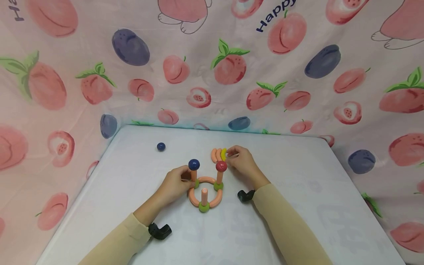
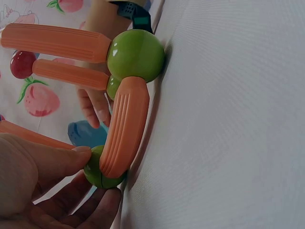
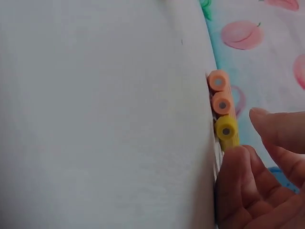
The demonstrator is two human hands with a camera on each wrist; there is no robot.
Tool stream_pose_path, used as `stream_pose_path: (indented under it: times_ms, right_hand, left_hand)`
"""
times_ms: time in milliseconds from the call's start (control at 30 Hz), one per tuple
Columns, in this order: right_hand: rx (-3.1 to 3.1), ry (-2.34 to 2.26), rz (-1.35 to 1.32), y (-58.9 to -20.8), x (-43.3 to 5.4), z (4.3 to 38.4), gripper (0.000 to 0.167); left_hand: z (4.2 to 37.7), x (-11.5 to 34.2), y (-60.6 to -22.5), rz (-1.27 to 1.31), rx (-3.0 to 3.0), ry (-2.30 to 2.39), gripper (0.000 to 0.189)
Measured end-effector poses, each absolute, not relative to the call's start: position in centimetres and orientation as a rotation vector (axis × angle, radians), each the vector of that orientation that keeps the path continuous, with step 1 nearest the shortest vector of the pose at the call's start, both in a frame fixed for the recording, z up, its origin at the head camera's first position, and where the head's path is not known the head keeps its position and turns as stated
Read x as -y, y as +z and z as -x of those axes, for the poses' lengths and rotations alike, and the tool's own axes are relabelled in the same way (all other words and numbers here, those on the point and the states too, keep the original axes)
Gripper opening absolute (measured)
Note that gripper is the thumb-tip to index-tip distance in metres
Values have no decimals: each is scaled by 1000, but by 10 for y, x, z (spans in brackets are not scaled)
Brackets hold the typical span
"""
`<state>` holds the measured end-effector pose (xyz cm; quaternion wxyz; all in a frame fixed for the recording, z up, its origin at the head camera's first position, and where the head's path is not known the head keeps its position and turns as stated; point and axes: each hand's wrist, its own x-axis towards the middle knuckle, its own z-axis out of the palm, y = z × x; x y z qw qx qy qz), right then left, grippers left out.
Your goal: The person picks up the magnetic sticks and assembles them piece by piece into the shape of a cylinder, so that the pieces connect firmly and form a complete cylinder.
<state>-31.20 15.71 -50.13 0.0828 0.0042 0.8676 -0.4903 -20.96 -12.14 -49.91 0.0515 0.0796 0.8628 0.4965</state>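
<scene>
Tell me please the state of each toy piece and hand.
Orange ring with green ball joints: closed, flat.
Shiny blue ball: atop left orange upright stick.
Shiny red ball: atop right orange upright stick.
Nearest orange stick: upright, uncapped.
Second blue ball: loose.
Two orange curved sticks, yellow curved stick: loose, side by side.
Left hand: grips left joint.
Right hand: beside yellow stick.
</scene>
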Motion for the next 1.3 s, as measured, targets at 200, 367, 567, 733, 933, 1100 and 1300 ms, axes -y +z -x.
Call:
stream_pose_path:
  times_ms: [200,367,567,733,933,1100,1300]
  right_hand:
    - [-2597,-1377,-63,-502,-151,322,31]
    - [-2644,-1274,-38,-502,-147,327,28]
    - [-2681,-1180,-25,-495,-151,326,26]
    - [-2695,-1105,-73,-489,-153,322,35]
    - [-2726,-1180,-88,-493,-148,322,46]
    - [-2741,-1208,-75,-499,-143,324,48]
    - [-2753,-1134,-27,-499,-143,323,45]
  left_hand:
    - [209,121,-499,-232,-2623,1507,22]
    - [210,121,-498,-232,-2623,1503,21]
    - [210,122,-498,-240,-2619,1507,22]
    - [210,122,-499,-244,-2619,1510,23]
    - [210,122,-500,-239,-2621,1506,23]
    - [209,121,-500,-243,-2625,1504,24]
    - [209,121,-499,-236,-2624,1511,22]
